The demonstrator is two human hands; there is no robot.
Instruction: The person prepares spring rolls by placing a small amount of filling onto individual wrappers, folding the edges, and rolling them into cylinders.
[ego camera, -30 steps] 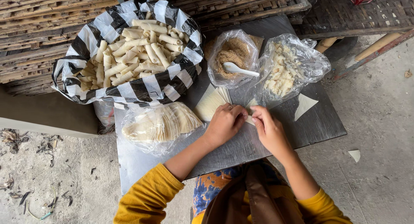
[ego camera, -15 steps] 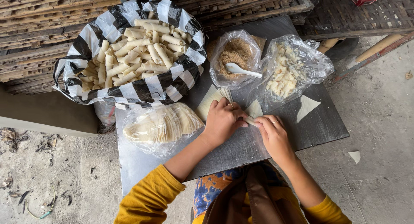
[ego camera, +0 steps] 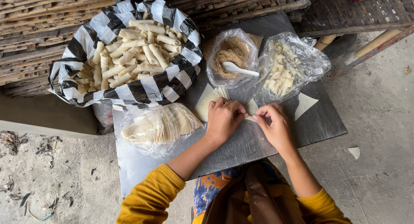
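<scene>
My left hand [ego camera: 224, 119] and my right hand [ego camera: 272, 125] meet over a thin pale wrapper [ego camera: 251, 106] on a dark metal tabletop [ego camera: 241, 146]. The fingertips of both hands pinch the wrapper's edge between them. Just left of my left hand lies a small fanned stack of wrappers [ego camera: 208, 101]. Beyond my hands stand a clear bag of brown crumbly filling [ego camera: 230, 51] with a white spoon [ego camera: 238, 69] in it, and a clear bag of pale chunks [ego camera: 282, 71]. Yellow sleeves cover both forearms.
A black-and-white striped bag [ego camera: 129, 84] full of pale rolled sticks [ego camera: 133, 56] sits at the table's far left. A clear bag of stacked wrappers [ego camera: 161, 125] lies in front of it. One loose wrapper [ego camera: 304, 105] lies at the right; woven bamboo trays [ego camera: 34, 30] stand behind.
Both hands have stayed together on the wrapper, with the fingers shifting slightly as they work its edge. Nothing else on the table has moved.
</scene>
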